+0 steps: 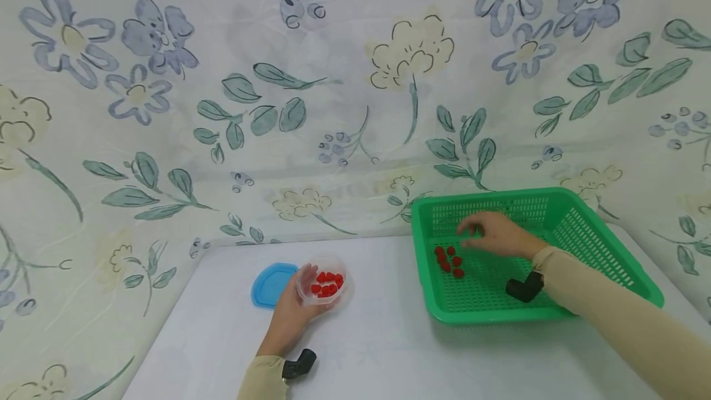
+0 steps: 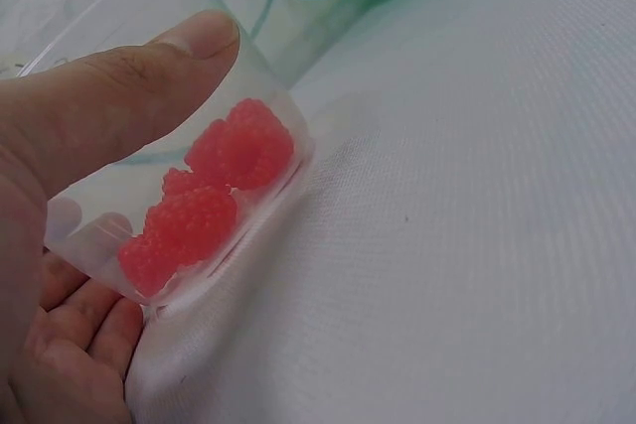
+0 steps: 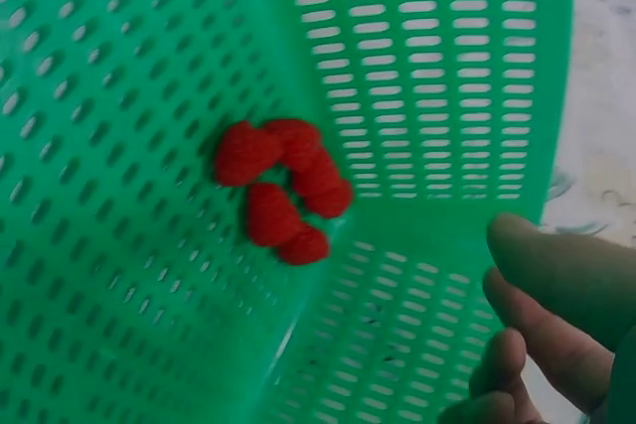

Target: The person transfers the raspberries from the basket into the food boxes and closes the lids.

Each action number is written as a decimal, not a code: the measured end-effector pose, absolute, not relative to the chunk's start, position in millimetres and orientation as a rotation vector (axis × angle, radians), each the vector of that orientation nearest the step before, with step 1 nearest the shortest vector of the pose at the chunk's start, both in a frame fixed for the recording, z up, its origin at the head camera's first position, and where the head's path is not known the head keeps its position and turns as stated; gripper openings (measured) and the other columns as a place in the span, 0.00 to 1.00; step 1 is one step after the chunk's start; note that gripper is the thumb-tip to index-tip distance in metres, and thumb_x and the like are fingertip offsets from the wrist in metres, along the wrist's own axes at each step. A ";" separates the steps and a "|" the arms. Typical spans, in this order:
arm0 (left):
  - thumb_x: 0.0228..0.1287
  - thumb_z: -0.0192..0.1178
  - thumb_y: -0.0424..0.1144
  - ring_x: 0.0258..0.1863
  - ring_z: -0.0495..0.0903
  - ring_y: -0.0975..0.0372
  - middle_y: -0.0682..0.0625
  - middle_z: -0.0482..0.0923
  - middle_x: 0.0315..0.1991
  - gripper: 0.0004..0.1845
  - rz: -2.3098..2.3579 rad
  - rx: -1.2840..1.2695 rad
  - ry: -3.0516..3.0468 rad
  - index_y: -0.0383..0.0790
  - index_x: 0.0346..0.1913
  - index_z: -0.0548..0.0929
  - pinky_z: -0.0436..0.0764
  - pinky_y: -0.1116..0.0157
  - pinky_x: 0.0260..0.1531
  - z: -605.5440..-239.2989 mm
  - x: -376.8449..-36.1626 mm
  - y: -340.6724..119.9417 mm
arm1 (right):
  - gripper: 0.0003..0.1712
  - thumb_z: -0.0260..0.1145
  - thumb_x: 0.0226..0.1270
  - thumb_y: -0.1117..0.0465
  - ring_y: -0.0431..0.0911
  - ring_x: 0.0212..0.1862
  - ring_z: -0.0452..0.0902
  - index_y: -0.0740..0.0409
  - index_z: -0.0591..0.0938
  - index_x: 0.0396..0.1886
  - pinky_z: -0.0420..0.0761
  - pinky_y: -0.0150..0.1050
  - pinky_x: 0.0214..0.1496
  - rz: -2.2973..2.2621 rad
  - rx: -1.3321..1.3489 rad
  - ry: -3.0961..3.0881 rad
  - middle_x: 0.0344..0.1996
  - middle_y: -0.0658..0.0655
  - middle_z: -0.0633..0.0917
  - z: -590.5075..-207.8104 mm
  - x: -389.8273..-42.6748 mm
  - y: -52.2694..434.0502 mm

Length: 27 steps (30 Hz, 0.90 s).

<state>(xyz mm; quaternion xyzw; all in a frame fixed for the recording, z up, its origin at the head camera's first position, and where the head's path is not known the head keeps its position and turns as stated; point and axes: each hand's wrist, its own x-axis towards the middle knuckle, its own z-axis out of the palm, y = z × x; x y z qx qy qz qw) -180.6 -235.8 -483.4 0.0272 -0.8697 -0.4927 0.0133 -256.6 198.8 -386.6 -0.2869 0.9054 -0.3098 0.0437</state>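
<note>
A person's left hand (image 1: 289,313) reaches forward over a white table (image 1: 378,338), palm up, fingers cupped under a small clear plastic tub (image 1: 322,279) and thumb pressed against its side, so the hand grasps the tub and holds it tilted; the tub's thin, glossy wall shows a cluster of bumpy red raspberries (image 2: 214,201) heaped inside; just left of the tub, touching the table, lies a flat blue lid (image 1: 271,284) with rounded corners. The right hand (image 1: 494,234) stretches from a beige sleeve (image 1: 622,320) into a green basket (image 1: 611,245) on the table's right side, well apart from the tub; it hovers palm down with fingers loosely bent and holds nothing, its grip released; just below and left of its fingertips, a second small pile of raspberries (image 1: 449,261) rests on the basket's floor near the left wall. The basket is rigid plastic, rectangular, its floor and sloping walls pierced by rows of small slots. A pale cloth (image 1: 278,110) printed with blue and cream flowers and green leaves hangs behind the table.
</note>
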 end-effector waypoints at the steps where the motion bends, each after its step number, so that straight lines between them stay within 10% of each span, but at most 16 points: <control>1: 0.52 0.78 0.38 0.74 0.60 0.49 0.48 0.67 0.73 0.50 -1.540 0.086 -2.707 0.47 0.77 0.60 0.68 0.46 0.67 -483.4 -180.6 -235.9 | 0.16 0.69 0.67 0.61 0.44 0.38 0.74 0.64 0.84 0.51 0.76 0.42 0.38 -0.947 -0.874 2.738 0.39 0.55 0.83 -388.0 -258.3 199.5; 27: 0.51 0.79 0.39 0.73 0.61 0.48 0.47 0.68 0.72 0.50 -1.520 0.083 -2.703 0.46 0.76 0.61 0.71 0.46 0.65 -481.9 -179.4 -236.3 | 0.15 0.73 0.61 0.65 0.46 0.35 0.69 0.65 0.86 0.47 0.72 0.39 0.36 -1.047 -0.702 2.351 0.33 0.53 0.79 -421.1 -266.9 194.9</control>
